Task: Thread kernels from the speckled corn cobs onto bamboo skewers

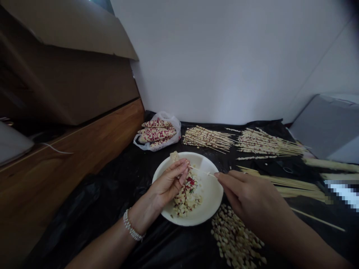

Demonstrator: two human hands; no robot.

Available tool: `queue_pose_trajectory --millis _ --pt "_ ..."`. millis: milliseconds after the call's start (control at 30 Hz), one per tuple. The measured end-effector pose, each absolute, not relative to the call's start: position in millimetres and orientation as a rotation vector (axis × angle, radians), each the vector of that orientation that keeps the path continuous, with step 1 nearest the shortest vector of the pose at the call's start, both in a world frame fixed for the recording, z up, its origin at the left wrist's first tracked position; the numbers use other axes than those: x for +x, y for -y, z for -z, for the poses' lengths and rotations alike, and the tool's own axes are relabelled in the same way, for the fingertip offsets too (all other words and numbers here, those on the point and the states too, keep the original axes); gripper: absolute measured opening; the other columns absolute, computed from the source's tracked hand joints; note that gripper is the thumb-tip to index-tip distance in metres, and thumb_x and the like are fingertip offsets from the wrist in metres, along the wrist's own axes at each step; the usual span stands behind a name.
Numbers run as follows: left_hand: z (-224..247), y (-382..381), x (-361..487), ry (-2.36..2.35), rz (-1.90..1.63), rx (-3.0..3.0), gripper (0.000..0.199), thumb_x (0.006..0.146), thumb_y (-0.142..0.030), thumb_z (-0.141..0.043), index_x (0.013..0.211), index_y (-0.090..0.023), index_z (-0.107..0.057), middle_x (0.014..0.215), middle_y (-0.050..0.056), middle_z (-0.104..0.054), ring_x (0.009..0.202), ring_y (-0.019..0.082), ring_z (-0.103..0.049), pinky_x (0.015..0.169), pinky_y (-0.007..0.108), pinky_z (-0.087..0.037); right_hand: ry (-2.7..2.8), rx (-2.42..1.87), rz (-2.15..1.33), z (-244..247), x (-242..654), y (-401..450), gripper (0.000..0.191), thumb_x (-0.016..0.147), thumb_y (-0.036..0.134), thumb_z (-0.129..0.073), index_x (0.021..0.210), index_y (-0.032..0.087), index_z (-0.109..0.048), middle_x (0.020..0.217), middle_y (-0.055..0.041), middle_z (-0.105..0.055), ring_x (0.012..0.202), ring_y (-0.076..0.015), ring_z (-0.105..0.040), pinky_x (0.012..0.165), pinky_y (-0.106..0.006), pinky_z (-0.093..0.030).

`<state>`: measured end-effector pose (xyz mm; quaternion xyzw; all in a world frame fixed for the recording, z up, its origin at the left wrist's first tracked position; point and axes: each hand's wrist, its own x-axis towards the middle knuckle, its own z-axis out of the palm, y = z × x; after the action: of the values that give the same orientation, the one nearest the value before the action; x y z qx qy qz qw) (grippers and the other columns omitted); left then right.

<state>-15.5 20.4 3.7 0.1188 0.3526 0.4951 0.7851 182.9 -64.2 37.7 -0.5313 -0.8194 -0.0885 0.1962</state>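
Over the white bowl (213,201), a thin wooden skewer (198,169) runs between my two hands. My left hand (172,181) pinches its left end; whether a kernel is also between those fingertips is hidden. My right hand (242,190), palm down, grips the other end. A small pale piece, apparently a corn kernel (208,173), sits on the skewer close to my right fingertips. Loose cream and dark red corn kernels (186,201) lie in the bowl. Behind my left fingers a pale corncob (174,156) rests at the bowl's far rim.
Speckled corn ears (158,132) lie in a plastic bag. Two bundles of kernel-threaded skewers (204,137) (260,142) lie along the wall. Bare skewers (294,186) are at right, and a pile of pale seeds (234,237) sits in front. Black plastic sheeting (95,201) covers the surface.
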Motion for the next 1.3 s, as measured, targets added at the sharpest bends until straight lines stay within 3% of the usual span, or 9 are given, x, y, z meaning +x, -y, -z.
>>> queue_pose_trajectory --millis 500,767,1000,1167,1300 --pt "0 -21 -16 -0.741 -1.055 0.193 0.021 0.080 0.006 -0.058 0.091 -0.008 -0.069 0.085 0.008 -0.073 0.071 0.011 -0.071 0.068 0.016 -0.059 2.274 -1.475 0.519 -35 176 71 0.027 0.084 0.007 -0.042 0.095 0.017 -0.065 0.067 -0.0011 -0.056 0.054 -0.0158 -0.054 0.048 -0.029 -0.030" --pt "0 -19 -14 -0.820 -1.120 0.348 0.022 0.079 0.006 -0.060 0.091 -0.011 -0.067 0.083 0.003 -0.072 0.069 0.007 -0.070 0.068 0.013 -0.058 2.252 -1.419 0.796 -31 164 80 0.037 0.075 0.003 -0.045 0.106 0.006 -0.066 0.066 -0.0049 -0.056 0.056 -0.0168 -0.050 0.050 -0.031 -0.031" --pt "0 -20 -15 -0.816 -1.101 0.343 0.020 0.080 0.007 -0.058 0.087 -0.009 -0.068 0.081 0.003 -0.071 0.066 0.007 -0.069 0.066 0.012 -0.058 2.237 -1.356 0.761 -28 163 78 0.036 0.075 0.002 -0.047 0.105 0.004 -0.067 0.068 -0.0057 -0.058 0.056 -0.0178 -0.052 0.049 -0.031 -0.033" --pt "-4 -20 -15 -0.762 -1.070 0.335 0.013 0.083 -0.002 -0.060 0.090 -0.010 -0.068 0.087 0.007 -0.071 0.075 0.010 -0.070 0.068 0.014 -0.058 2.243 -1.377 0.718 -31 170 71 0.033 0.079 0.005 -0.048 0.106 0.007 -0.067 0.068 -0.0039 -0.057 0.055 -0.0168 -0.053 0.047 -0.030 -0.033" --pt "-4 -18 -15 -0.704 -1.007 0.342 0.010 0.084 -0.004 -0.060 0.086 -0.010 -0.068 0.077 0.004 -0.068 0.065 0.007 -0.065 0.061 0.012 -0.055 2.223 -1.371 0.706 -30 171 71 0.033 0.081 0.007 -0.046 0.107 0.008 -0.066 0.068 -0.0037 -0.058 0.055 -0.0170 -0.054 0.046 -0.029 -0.033"
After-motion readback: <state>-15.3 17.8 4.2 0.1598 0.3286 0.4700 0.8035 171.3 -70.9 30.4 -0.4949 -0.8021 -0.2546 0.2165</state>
